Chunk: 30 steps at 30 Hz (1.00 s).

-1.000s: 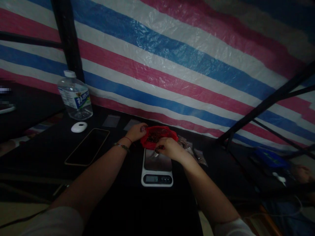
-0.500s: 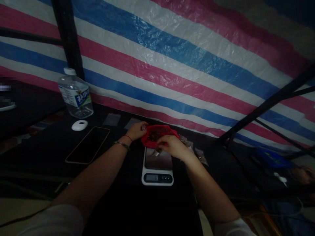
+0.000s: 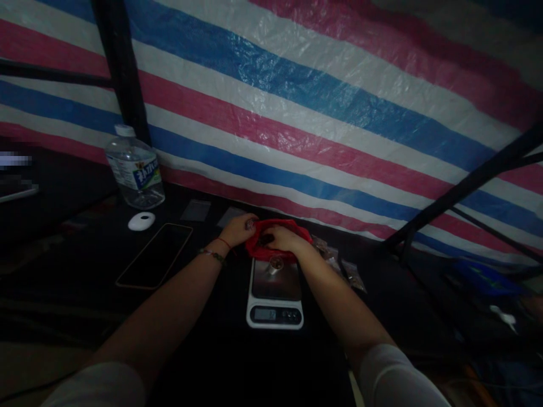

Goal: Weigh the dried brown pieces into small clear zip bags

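Right hand [image 3: 281,238] inside red plastic bag [image 3: 257,251], grip cannot be determined.
Left hand [image 3: 238,229] grips bag's rim; clear cup [image 3: 275,265] near digital scale's [image 3: 280,289] far edge.

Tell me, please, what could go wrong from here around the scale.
The small cup sits on the scale just in front of the red bag, so the right hand, inside the bag, might knock it over on withdrawing. The bag crowds the scale's far edge and could skew the reading if pressing there.
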{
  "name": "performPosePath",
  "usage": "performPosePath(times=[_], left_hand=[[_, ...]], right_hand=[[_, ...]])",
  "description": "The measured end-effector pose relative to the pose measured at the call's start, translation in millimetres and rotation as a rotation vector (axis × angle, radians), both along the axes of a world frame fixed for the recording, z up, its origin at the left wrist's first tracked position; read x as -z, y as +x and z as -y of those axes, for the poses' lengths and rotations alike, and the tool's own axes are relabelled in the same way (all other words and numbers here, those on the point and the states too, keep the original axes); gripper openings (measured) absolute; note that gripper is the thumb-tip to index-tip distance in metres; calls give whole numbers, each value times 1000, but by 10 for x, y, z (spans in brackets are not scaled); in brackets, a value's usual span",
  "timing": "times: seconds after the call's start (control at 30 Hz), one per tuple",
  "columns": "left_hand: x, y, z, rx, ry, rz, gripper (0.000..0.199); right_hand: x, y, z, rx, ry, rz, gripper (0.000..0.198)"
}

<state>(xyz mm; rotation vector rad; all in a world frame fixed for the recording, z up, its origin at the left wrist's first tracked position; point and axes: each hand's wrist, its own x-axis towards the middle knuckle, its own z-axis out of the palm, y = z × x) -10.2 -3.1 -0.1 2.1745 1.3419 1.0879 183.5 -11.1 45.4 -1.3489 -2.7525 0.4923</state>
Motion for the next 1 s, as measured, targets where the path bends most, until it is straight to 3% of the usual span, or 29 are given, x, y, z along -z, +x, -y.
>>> performPosePath(times=[0.27,0.53,0.8,1.0], left_hand=[[9,-8,-11,10,-16,3,39],[-28,-1,21,-2,-17,-11,40],[-16,-3,-1,-29,-37,-34,42],[15,-7,-16,-34,-40,-31,41]], right_hand=[[53,-56,-32,96,50,71,35],[-42,-73,41,117,80,102,28],[-59,65,60,145,116,20,22],[-346,151,391,145,157,-100,23]])
